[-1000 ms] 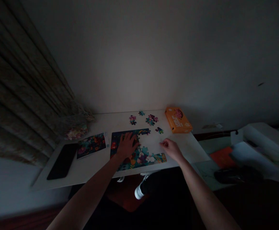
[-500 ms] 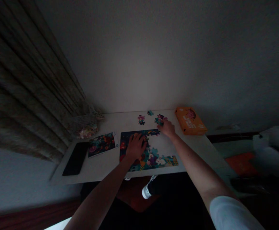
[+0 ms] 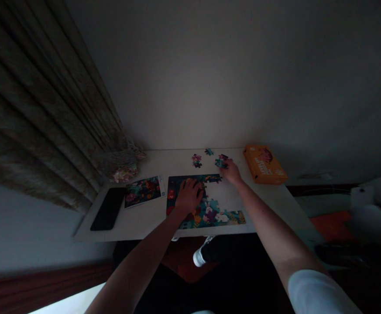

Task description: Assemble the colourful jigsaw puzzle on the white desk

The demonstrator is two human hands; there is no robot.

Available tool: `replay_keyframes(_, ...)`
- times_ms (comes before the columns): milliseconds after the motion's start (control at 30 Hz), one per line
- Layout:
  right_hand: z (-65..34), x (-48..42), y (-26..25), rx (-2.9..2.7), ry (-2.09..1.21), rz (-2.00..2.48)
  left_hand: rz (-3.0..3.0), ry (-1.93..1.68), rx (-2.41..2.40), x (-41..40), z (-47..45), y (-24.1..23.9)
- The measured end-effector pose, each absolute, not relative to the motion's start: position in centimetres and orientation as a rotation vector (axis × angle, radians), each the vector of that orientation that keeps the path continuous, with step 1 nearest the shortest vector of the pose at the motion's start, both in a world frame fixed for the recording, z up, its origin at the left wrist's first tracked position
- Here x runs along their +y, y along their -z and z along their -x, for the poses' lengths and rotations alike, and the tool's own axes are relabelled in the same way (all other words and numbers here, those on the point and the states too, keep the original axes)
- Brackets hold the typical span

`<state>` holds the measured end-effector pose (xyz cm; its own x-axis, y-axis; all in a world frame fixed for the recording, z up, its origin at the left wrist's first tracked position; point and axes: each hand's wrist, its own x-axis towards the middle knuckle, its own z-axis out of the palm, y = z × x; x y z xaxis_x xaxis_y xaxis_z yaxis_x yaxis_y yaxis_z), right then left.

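A partly assembled jigsaw puzzle (image 3: 210,215) with rabbits and flowers lies on the white table, with a gap at its upper right. My left hand (image 3: 189,195) rests flat on the puzzle's left part, fingers spread. Beyond the upper right edge of the puzzle, my right hand (image 3: 232,172) has its fingers closed at a small group of puzzle pieces (image 3: 221,161), partly covering them. To the left of that group lie pink and teal puzzle pieces (image 3: 197,161), and a teal puzzle piece (image 3: 209,151) sits near the wall.
An orange puzzle box (image 3: 265,165) stands at the table's right end. Left of the puzzle are a printed picture sheet (image 3: 144,190) and a black phone-like slab (image 3: 108,210). A clear bag of small pieces (image 3: 122,172) lies by the curtain (image 3: 46,87).
The whole view has shifted slightly. My left hand stays on the puzzle, and my right hand stays at the same group of pieces, with little visible movement.
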<state>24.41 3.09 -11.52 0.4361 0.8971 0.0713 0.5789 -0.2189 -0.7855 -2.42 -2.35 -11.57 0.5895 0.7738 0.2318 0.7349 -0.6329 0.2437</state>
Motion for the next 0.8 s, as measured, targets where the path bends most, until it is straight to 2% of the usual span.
replay_keyframes(267,-24.2,-2.3,10.0,-0.930,-0.840,1.527,-2.707,-0.485,1.286,-2.0,2.4,12.3)
replay_keyframes(500,-23.6,-7.2,8.4,-0.885,-0.890,1.514,-2.751,-0.455,1.287,-2.1,2.4,12.0)
replay_keyframes(800,-23.3,-8.8,8.4,-0.890,-0.891,1.527,-2.767,-0.403,1.312,-2.3,2.0,11.3)
